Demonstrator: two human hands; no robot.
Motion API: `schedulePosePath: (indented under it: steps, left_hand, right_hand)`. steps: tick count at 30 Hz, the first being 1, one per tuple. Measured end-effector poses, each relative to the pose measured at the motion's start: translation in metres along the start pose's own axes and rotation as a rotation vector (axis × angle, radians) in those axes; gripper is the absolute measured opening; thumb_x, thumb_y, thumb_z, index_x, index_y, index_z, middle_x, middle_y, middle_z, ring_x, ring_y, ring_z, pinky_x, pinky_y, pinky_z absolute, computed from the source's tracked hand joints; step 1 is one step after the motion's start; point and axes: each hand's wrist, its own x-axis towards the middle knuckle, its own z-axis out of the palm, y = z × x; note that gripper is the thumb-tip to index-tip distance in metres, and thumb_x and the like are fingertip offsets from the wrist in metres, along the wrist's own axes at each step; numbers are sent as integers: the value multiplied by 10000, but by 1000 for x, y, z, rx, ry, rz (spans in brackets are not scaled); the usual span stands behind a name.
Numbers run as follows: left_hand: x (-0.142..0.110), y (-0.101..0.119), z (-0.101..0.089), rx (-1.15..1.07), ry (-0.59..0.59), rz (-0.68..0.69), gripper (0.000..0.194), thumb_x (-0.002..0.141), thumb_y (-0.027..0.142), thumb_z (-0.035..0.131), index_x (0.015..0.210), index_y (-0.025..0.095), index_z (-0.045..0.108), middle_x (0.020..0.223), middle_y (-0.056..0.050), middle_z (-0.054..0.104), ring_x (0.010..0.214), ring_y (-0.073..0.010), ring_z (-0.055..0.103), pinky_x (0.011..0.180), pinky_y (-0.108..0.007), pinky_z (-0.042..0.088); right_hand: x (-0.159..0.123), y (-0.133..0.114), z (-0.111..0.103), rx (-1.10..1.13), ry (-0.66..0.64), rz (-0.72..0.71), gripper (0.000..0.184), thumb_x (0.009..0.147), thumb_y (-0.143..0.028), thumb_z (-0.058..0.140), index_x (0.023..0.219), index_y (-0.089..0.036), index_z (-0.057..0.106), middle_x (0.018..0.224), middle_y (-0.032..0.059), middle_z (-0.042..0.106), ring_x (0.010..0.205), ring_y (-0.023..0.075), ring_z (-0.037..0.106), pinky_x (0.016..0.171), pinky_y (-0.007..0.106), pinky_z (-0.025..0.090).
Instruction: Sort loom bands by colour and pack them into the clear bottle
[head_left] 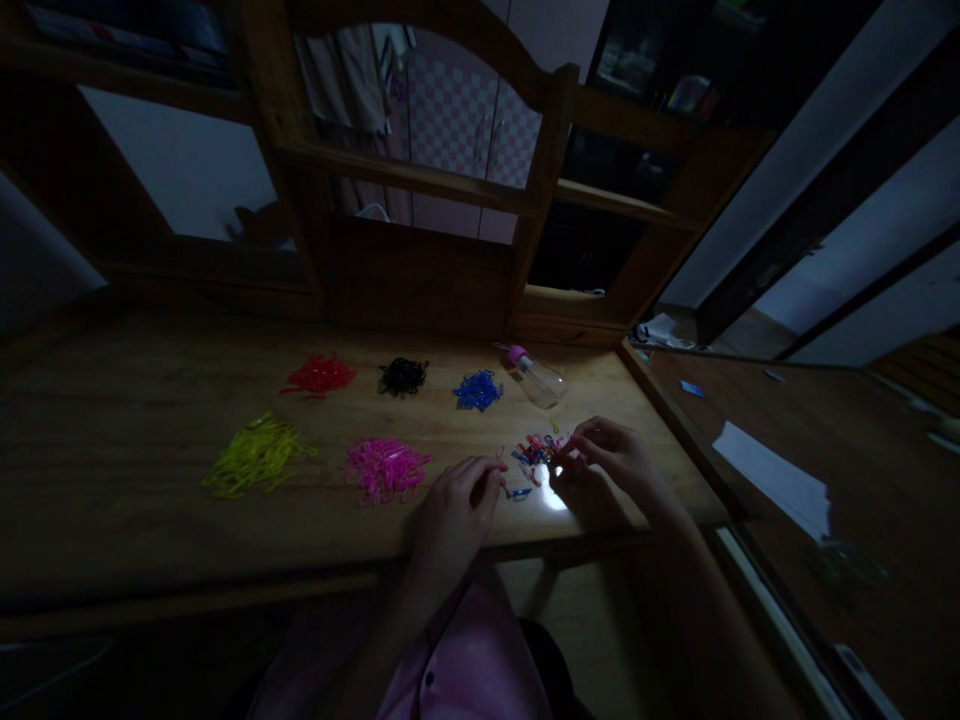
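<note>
On a wooden desk [150, 500] a small mixed heap of coloured bands [534, 452] lies between my hands. My right hand [611, 458] rests at the heap's right edge, fingers pinched together on a small band I can barely make out. My left hand [454, 510] sits just left of the heap, fingers curled, tips close to a loose band [519, 492]. Sorted heaps lie farther out: pink [384, 468], yellow-green [255, 455], red [319, 375], black [403, 376], blue [478, 390].
A clear small bottle with a pink cap [534, 378] lies on its side behind the mixed heap. A wooden shelf unit [420, 270] rises at the desk's back. To the right, a second surface holds a white paper [772, 480]. The room is dim.
</note>
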Motion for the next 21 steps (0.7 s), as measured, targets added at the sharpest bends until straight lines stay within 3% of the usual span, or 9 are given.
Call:
schedulePosePath:
  steps: [3,10,16,21]
  left_hand:
    - [1,0,0,-2,-3,-1,188,925,220,477,929,245,663,972,-2,712,953,-182,645,862,-285,463]
    - [0,1,-1,-8,-11,-15,181,940,238,473,921,246,652,977,4,709,961,-181,645,863,-285,455]
    - [1,2,-1,-2,-14,-18,184,940,234,469,913,248,651,982,10,708,953,-175,646,851,-273,450]
    - [0,2,-1,-5,-12,-18,196,943,227,459,912,239,653,973,4,708,950,-175,646,856,-278,448]
  right_hand:
    - [1,2,-2,-26,42,18,289,789,-434,720,849,-175,606,803,60,731,604,157,673,544,258,524]
    - [3,-3,1,-126,115,-122,232,791,-381,708,880,-193,603,851,53,723,807,199,707,755,332,575]
    - [10,-3,11,-497,92,-227,116,862,-265,619,926,-202,693,875,40,720,777,174,674,725,309,537]
    - [16,-8,17,-657,-25,-255,146,865,-200,600,930,-200,731,882,51,712,721,159,629,661,278,492]
